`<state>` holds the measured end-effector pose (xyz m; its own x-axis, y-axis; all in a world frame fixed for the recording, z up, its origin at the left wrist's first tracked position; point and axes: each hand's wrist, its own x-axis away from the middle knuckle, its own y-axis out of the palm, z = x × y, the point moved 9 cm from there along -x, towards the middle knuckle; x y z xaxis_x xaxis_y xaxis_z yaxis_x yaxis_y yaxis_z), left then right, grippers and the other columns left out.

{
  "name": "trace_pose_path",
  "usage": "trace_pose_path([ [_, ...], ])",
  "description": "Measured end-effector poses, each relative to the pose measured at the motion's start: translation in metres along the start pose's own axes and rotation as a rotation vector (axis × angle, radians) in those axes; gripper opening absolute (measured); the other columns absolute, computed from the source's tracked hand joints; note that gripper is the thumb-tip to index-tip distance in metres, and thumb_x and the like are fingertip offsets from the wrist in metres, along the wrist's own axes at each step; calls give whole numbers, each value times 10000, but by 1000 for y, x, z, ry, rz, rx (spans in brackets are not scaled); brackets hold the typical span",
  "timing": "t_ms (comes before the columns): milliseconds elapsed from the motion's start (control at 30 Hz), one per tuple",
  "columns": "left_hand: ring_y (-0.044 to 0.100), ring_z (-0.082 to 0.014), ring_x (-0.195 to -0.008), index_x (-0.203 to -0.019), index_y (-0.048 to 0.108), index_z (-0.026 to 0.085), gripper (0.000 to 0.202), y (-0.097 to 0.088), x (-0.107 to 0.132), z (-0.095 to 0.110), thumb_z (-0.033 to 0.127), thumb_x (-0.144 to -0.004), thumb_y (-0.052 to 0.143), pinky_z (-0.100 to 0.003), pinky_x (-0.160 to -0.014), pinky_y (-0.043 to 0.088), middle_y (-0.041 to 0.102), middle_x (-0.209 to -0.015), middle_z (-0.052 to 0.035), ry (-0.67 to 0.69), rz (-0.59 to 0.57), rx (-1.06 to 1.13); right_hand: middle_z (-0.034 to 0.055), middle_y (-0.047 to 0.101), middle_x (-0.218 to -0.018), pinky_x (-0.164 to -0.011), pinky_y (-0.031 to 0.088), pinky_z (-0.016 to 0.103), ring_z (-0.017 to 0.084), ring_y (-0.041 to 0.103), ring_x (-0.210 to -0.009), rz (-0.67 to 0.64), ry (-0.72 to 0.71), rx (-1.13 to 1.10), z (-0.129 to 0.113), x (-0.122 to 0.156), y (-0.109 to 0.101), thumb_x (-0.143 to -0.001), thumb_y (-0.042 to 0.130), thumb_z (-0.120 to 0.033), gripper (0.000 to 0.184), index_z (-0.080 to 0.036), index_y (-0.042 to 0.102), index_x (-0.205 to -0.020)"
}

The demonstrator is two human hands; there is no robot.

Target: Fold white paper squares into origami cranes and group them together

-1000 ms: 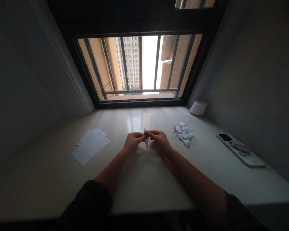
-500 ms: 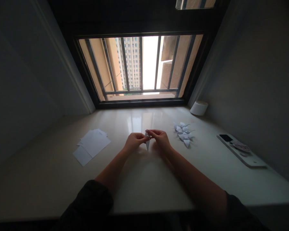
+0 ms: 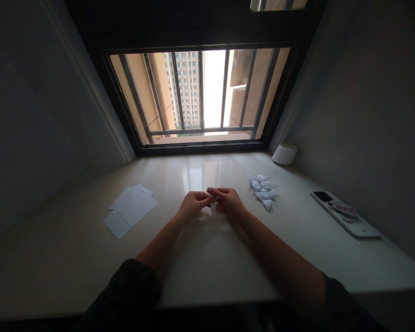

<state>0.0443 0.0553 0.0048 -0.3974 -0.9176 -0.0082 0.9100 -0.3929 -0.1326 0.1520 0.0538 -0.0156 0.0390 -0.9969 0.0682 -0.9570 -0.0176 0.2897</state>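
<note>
Between my hands is a small piece of folded white paper (image 3: pixel 212 210), its narrow point hanging downward. My left hand (image 3: pixel 192 203) pinches it from the left with thumb and fingers. From the right, my right hand (image 3: pixel 228 199) grips its upper part, fingertips close to those of the left. The fingers cover most of the folded paper. To the right of my hands lies a cluster of several small folded white paper pieces (image 3: pixel 263 190), shaped like origami cranes. Loose white paper sheets (image 3: pixel 134 206) lie overlapping on the left.
A pale, glossy windowsill counter (image 3: pixel 193 267) carries everything. On the right lies a phone (image 3: pixel 346 216) with a round attachment on its back. A white rounded object (image 3: pixel 285 154) stands in the far right corner, beside the barred window (image 3: pixel 200 97).
My right fingertips have shifted slightly down over the top of the folded paper, so less of it shows. My left hand keeps its hold. The view has moved a little.
</note>
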Motion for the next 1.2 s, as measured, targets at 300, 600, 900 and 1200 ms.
trace_pose_path([
  [300,589,-147,-603,-632,688,150,277,5,0,5,424,-637,723,-255,-621,447,660,-619,-22,44,-36,29,28,649,-575,-607,420,289,142,564,-569,97,-132,28,-18,7,-1,-596,763,-432,287,-155,690,-571],
  [600,614,-169,-624,-685,699,155,326,-11,-1,5,480,-666,683,-267,-607,448,681,-651,-49,87,113,9,44,665,-713,-585,437,278,132,565,-608,151,-182,16,-16,-6,-16,-682,662,-500,360,-178,725,-829],
  [900,657,-205,-767,-831,706,160,380,-48,-3,-12,487,-638,707,-290,-682,451,708,-765,-75,-18,408,250,39,690,-711,-673,454,323,157,596,-651,-98,-164,118,-7,-2,11,-633,730,-404,359,-181,706,-914],
  [1200,644,-195,-750,-770,692,149,371,-45,-3,-13,487,-621,719,-288,-681,459,701,-787,-91,-23,385,277,11,644,-836,-637,474,285,148,598,-708,-135,-340,225,-24,2,15,-653,732,-325,526,-258,548,-1141],
])
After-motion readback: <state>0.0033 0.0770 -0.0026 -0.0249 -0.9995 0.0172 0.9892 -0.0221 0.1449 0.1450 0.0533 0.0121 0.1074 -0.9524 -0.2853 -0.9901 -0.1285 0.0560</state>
